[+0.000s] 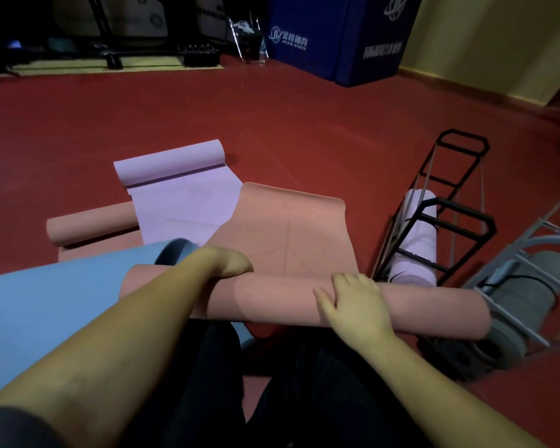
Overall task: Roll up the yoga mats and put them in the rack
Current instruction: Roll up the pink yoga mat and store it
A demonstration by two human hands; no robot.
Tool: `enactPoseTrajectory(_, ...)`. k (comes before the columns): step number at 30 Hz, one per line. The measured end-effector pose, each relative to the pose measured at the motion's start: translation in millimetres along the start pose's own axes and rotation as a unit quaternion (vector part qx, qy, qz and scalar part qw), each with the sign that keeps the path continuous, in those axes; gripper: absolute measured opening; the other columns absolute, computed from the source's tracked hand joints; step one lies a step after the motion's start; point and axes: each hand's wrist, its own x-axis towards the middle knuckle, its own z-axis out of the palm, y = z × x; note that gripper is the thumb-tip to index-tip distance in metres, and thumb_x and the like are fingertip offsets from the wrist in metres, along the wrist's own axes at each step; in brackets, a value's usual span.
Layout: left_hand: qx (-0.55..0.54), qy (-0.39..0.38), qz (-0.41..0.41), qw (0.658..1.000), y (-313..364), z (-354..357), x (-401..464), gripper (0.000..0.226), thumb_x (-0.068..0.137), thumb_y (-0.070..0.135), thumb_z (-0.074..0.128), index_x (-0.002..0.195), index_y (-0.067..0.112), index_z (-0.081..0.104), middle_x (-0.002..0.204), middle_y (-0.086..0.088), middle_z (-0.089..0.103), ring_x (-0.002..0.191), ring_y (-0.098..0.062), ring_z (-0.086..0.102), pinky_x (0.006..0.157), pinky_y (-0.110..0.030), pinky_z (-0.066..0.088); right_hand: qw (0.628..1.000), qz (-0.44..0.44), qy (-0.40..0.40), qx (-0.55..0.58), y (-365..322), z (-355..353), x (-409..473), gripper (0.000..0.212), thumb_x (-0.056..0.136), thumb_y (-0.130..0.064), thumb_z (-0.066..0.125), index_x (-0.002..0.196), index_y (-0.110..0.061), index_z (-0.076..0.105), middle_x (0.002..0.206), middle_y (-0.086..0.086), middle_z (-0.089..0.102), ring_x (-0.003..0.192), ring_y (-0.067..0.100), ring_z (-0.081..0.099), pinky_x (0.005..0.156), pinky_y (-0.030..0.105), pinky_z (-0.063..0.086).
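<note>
a dark red gym floor (288,124) is being shown, with blue padded blocks (337,37) standing against the yellow wall at the far side of it. near the middle of the floor a pink yoga mat (288,227) is being rolled, its rolled part (272,299) lying crosswise nearest the viewer and its flat part stretching away from that roll. the left hand (230,260) is being pressed on top of the roll toward its left end, fingers curled over the far edge. the right hand (353,299) is being laid on the roll further right, fingers spread and flat, nothing being clasped. left of the roll a blue mat (46,302) is being seen, its curled end touching the pink one. beyond the flat part of the pink mat a lilac mat (181,189) is lying half rolled, and beneath that another pink roll (91,224) is resting on the floor. just right of the roll's right end a black wire rack (446,202) is lying, with a pale lilac rolled mat (417,244) being held in it. beside that, a grey rack (524,279) with a dark grey rolled mat (514,305) is being touched by the roll's right end.
</note>
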Motion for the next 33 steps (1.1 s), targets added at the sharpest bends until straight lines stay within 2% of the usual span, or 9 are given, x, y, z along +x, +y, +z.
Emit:
enactPoseTrajectory(4, -0.005, -0.017, 0.002, 1.000, 1, 1, 7, 0.034, 0.093, 0.035, 0.052, 0.113, 0.015, 0.071, 0.126, -0.008, 0.065, 0.111, -0.027, 0.061, 0.103, -0.041, 0.046, 0.999, 0.018, 0.028, -0.010, 1, 2, 3, 0.047, 0.086, -0.055, 0.043, 0.074, -0.015, 0.063, 0.072, 0.005, 0.062, 0.072, 0.031, 0.057, 0.068, 0.038, 0.046)
enactPoseTrajectory(8, 0.047, 0.057, 0.035, 0.997, 1, 7, 13, 0.050, 0.103, 0.049, 0.040, 0.135, 0.015, 0.058, 0.149, -0.008, 0.047, 0.135, -0.027, 0.043, 0.110, -0.037, 0.031, 0.999, 0.026, 0.021, -0.004, 3, 6, 11, 0.048, 0.083, -0.055, 0.043, 0.067, -0.014, 0.062, 0.067, 0.006, 0.062, 0.069, 0.031, 0.057, 0.063, 0.036, 0.045)
enactPoseTrajectory(11, 0.091, 0.172, 0.092, 0.976, -10, 12, 16, 0.046, 0.105, 0.046, 0.031, 0.114, 0.018, 0.066, 0.129, -0.007, 0.061, 0.117, -0.027, 0.054, 0.098, -0.036, 0.041, 1.000, 0.024, -0.002, -0.010, 5, 6, 18, 0.052, 0.083, -0.057, 0.038, 0.067, -0.015, 0.064, 0.068, 0.005, 0.064, 0.070, 0.030, 0.058, 0.064, 0.036, 0.045)
enactPoseTrajectory(14, 0.093, 0.299, 0.123, 0.942, -23, 22, 16, 0.037, 0.102, 0.041, 0.035, 0.084, 0.018, 0.058, 0.100, -0.007, 0.066, 0.090, -0.026, 0.058, 0.073, -0.034, 0.044, 1.000, 0.016, -0.006, 0.001, 3, 6, 20, 0.054, 0.083, -0.057, 0.036, 0.067, -0.013, 0.063, 0.068, 0.006, 0.064, 0.071, 0.031, 0.059, 0.064, 0.037, 0.046)
enactPoseTrajectory(17, 0.085, 0.369, 0.124, 0.917, -28, 35, 11, 0.037, 0.100, 0.040, 0.037, 0.079, 0.016, 0.057, 0.083, -0.003, 0.059, 0.080, -0.025, 0.056, 0.062, -0.033, 0.037, 1.000, 0.010, -0.010, 0.004, 2, 2, 21, 0.058, 0.082, -0.059, 0.032, 0.068, -0.013, 0.065, 0.070, 0.007, 0.065, 0.072, 0.032, 0.061, 0.063, 0.035, 0.046)
enactPoseTrajectory(19, 0.073, 0.402, 0.134, 0.903, -34, 47, 7, 0.041, 0.098, 0.042, 0.039, 0.078, 0.014, 0.060, 0.077, -0.001, 0.055, 0.078, -0.025, 0.055, 0.061, -0.033, 0.037, 0.999, 0.018, -0.029, -0.002, 1, -2, 26, 0.064, 0.084, -0.062, 0.026, 0.078, -0.014, 0.069, 0.081, 0.007, 0.068, 0.084, 0.031, 0.063, 0.068, 0.034, 0.045)
enactPoseTrajectory(23, 0.149, 0.423, 0.167, 0.878, -45, 73, -1, 0.058, 0.093, 0.056, 0.025, 0.077, 0.019, 0.066, 0.080, -0.002, 0.066, 0.081, -0.028, 0.062, 0.075, -0.037, 0.043, 0.992, 0.049, -0.115, 0.023, 6, -8, 39, 0.057, 0.095, -0.060, 0.030, 0.089, -0.018, 0.068, 0.097, 0.006, 0.068, 0.094, 0.029, 0.061, 0.066, 0.031, 0.037)
enactPoseTrajectory(27, 0.161, 0.384, 0.124, 0.901, -38, 65, -7, 0.076, 0.087, 0.060, 0.003, 0.089, 0.020, 0.068, 0.095, -0.002, 0.067, 0.096, -0.026, 0.061, 0.084, -0.039, 0.039, 0.987, 0.042, -0.154, 0.020, 3, -16, 48, 0.063, 0.096, -0.060, 0.025, 0.095, -0.017, 0.071, 0.101, 0.007, 0.069, 0.096, 0.030, 0.061, 0.068, 0.032, 0.038)
enactPoseTrajectory(33, 0.165, 0.380, 0.112, 0.903, -31, 54, -15, 0.051, 0.105, 0.044, 0.023, 0.104, 0.019, 0.068, 0.115, -0.002, 0.066, 0.109, -0.024, 0.057, 0.095, -0.039, 0.036, 0.984, 0.038, -0.171, 0.014, 6, -27, 52, 0.068, 0.093, -0.062, 0.024, 0.098, -0.015, 0.072, 0.103, 0.011, 0.068, 0.095, 0.031, 0.061, 0.070, 0.033, 0.041)
